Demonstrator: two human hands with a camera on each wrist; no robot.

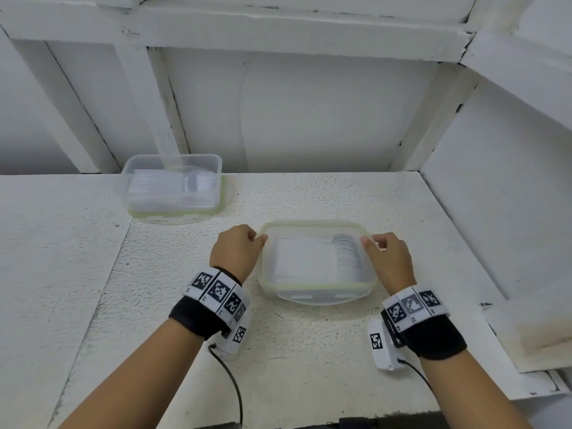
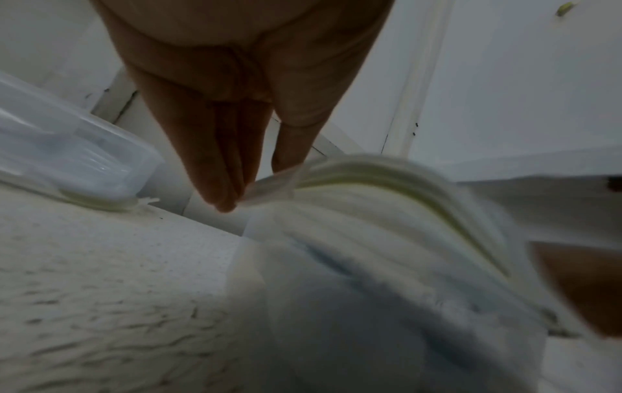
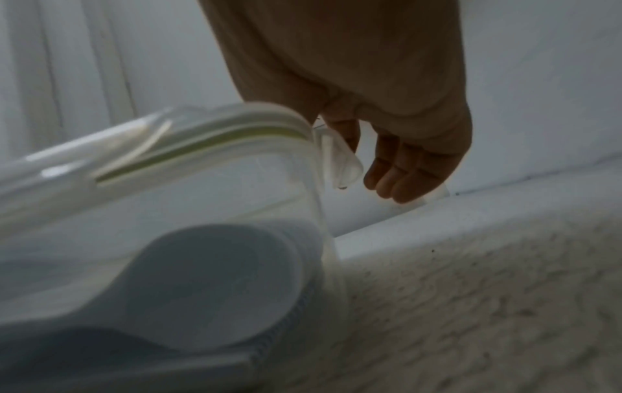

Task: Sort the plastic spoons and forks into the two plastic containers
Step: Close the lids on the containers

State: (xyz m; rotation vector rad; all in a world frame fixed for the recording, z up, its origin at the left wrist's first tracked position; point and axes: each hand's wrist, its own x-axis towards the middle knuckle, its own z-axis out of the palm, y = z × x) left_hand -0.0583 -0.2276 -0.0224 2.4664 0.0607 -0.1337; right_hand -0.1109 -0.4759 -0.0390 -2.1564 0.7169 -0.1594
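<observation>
Both hands are working the near container's lid (image 1: 315, 233) right now. Left hand (image 1: 236, 252) is sitting at the left edge, fingers (image 2: 215, 170) bunched together and pinching the clear side flap (image 2: 272, 183) between fingertips and thumb. Right hand (image 1: 388, 258) is mirroring it on the right edge, fingers (image 3: 400, 172) curling loosely around that side's flap (image 3: 343, 162); it's touching the tab, but how firmly it's gripping is hard to say from the blurry wrist view.

So the near container (image 1: 318, 292) is lying squarely between the two hands, on the rough white tabletop (image 1: 309, 351). Through the clear plastic you're seeing a stack of white spoons (image 1: 348, 253), bowls nested toward the right side, right by the right hand. The right wrist view is showing the spoon bowls (image 3: 215, 287) pressing up against the wall just below the lid's green seal.

Both forearms are reaching forward from the near edge, wrists a bit above the table, each wearing a black band with checkered marker tags (image 1: 216, 292).

The other container (image 1: 173, 184) is sitting farther back and to the left, well apart from both hands, with white cutlery inside. Can't tell from here whether it's forks.
</observation>
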